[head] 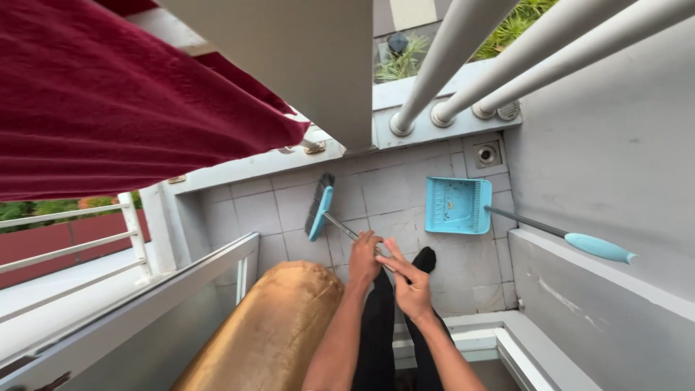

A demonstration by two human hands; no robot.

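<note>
Grey tiled balcony floor (376,192) under broom (319,208), dustpan (456,206), white railing (463,43)

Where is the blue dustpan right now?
The blue dustpan lies on the tiled floor, right of the broom, just below the floor drain.

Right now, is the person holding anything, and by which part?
Yes: both hands grip a broom by its thin metal handle. The left hand is nearer the blue brush head, and the right hand is just behind it.

No packages, labels, signs or screens.
</note>
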